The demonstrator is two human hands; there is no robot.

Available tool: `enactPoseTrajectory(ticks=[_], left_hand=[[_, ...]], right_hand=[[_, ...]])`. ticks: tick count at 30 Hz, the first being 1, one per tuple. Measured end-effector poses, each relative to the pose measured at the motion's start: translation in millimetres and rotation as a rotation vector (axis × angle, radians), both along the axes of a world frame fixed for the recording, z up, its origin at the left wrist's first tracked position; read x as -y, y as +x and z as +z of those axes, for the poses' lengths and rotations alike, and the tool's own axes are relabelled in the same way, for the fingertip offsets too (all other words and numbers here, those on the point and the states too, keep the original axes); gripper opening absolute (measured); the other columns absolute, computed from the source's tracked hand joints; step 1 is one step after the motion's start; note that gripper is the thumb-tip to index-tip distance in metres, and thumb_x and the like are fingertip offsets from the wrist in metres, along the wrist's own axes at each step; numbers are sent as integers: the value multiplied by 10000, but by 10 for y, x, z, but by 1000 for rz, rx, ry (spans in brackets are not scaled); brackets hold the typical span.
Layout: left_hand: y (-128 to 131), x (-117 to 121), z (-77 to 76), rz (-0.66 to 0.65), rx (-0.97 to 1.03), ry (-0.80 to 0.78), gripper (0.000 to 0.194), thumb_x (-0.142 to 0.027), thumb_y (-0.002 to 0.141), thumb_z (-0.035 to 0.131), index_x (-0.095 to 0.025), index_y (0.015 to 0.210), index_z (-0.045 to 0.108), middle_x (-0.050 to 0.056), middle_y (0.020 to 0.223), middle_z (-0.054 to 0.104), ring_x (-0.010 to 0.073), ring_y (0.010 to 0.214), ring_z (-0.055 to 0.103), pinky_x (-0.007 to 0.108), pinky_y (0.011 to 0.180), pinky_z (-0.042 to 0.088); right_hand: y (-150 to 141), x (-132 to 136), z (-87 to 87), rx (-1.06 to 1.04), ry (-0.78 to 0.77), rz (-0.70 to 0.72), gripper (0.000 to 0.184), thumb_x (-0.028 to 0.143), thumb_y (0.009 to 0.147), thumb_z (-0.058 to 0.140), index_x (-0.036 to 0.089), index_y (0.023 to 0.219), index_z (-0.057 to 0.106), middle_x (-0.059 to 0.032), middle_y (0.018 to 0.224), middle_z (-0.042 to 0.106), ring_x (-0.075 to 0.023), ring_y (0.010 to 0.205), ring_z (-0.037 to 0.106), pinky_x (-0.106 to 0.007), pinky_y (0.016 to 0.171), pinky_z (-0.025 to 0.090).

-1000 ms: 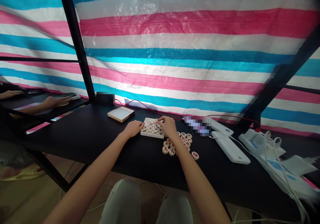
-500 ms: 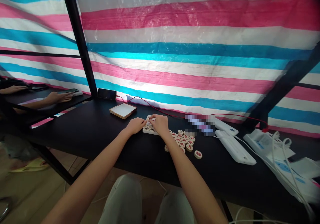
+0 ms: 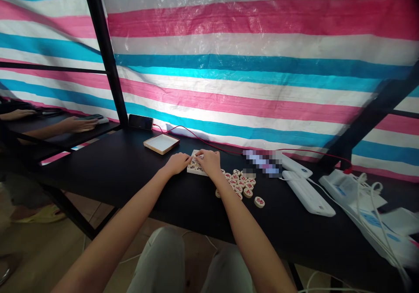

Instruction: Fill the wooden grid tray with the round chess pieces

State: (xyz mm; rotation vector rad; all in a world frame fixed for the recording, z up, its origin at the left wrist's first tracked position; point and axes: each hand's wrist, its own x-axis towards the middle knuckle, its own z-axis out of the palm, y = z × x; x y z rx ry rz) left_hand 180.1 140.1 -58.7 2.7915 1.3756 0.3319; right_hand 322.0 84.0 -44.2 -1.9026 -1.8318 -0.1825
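Note:
My left hand (image 3: 178, 163) is at the left wall of a small white box (image 3: 196, 172), its fingers closed against the edge. Round Chinese chess pieces with dark characters (image 3: 194, 163) lie inside that box. Over the box's right part is my right hand (image 3: 210, 162), its bent fingertips closed down at a piece, which they mostly cover. To the right of my right forearm, several pieces with red characters (image 3: 241, 183) are spread on the black table (image 3: 131, 175). One red piece (image 3: 259, 202) lies apart from them, nearer the front edge.
A shallow box lid (image 3: 161, 144) lies beyond my left hand, and a phone (image 3: 140, 122) leans at the back. White power banks (image 3: 309, 193) and a power strip (image 3: 360, 214) with cables are on the right. Another person's hand (image 3: 78, 125) rests at the neighbouring table.
Both my hands stay at the white box, with only slight finger movement. At the left, the other person's hand and arm have shifted a little.

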Motion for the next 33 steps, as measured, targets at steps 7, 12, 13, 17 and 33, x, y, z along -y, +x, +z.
enactPoseTrajectory(ticks=[7, 12, 13, 17, 33], left_hand=[[-2, 1, -5, 4, -1, 0, 488, -410, 901, 230, -181, 823, 654, 97, 861, 653, 220, 800, 597, 270, 661, 411], [-5, 9, 4, -6, -2, -6, 510, -425, 904, 213, -179, 821, 652, 91, 856, 649, 214, 804, 595, 261, 658, 409], [-5, 9, 6, -5, -3, -7, 510, -422, 904, 212, -177, 821, 652, 91, 856, 648, 212, 806, 595, 259, 659, 408], [-4, 11, 10, 7, -3, -13, 502, -417, 901, 220, -173, 823, 653, 96, 857, 645, 215, 806, 594, 265, 662, 409], [-8, 11, 16, 3, -15, -18, 498, -415, 903, 222, -175, 849, 655, 103, 889, 647, 228, 834, 592, 283, 690, 418]], right_hand=[[-10, -39, -49, 62, -10, 56, 144, 336, 826, 523, 278, 879, 643, -5, 848, 658, -177, 875, 529, -330, 751, 212], [-5, -46, -60, 128, -32, 90, 197, 263, 855, 452, 301, 951, 620, -6, 882, 659, -182, 905, 525, -345, 776, 206], [-4, -42, -59, 137, -29, 95, 206, 257, 859, 443, 301, 970, 610, -5, 896, 660, -182, 907, 529, -348, 781, 206], [-5, -21, -50, 154, -7, 86, 195, 255, 861, 449, 264, 1003, 583, -20, 899, 664, -180, 879, 557, -355, 808, 207], [28, -54, -96, 54, -19, 109, 195, 195, 849, 459, 250, 950, 617, -4, 895, 674, -162, 904, 573, -371, 947, 184]])
